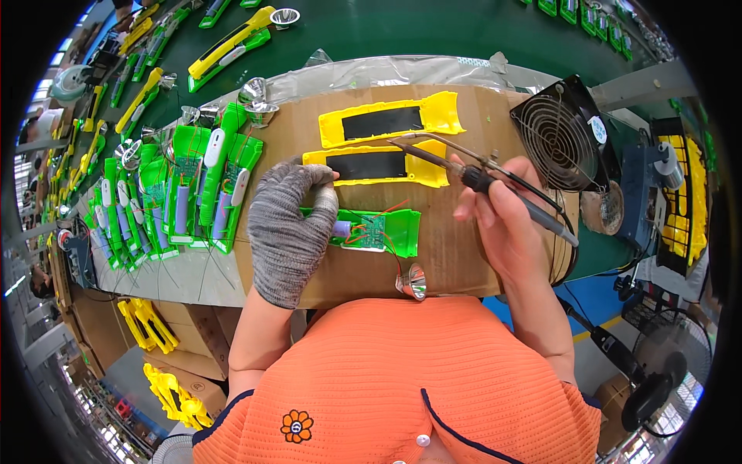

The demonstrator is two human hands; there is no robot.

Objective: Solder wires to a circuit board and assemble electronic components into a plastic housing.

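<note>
My left hand, in a grey knit glove, is closed, with thumb and forefinger together at the left end of the nearer yellow shell. What those fingers pinch, if anything, is hidden. Partly under this hand lies a green housing with a circuit board, red wires and a purple battery cell. A wire runs from the board to a silver reflector cup. My bare right hand grips a soldering iron, a thin metal tube alongside it. Its tip is over the nearer yellow shell's black panel.
Another yellow shell lies farther back on the cardboard. Several green housings with batteries crowd the left. A black fan and a blue box-shaped device stand right. Beyond runs a green surface carrying more assemblies.
</note>
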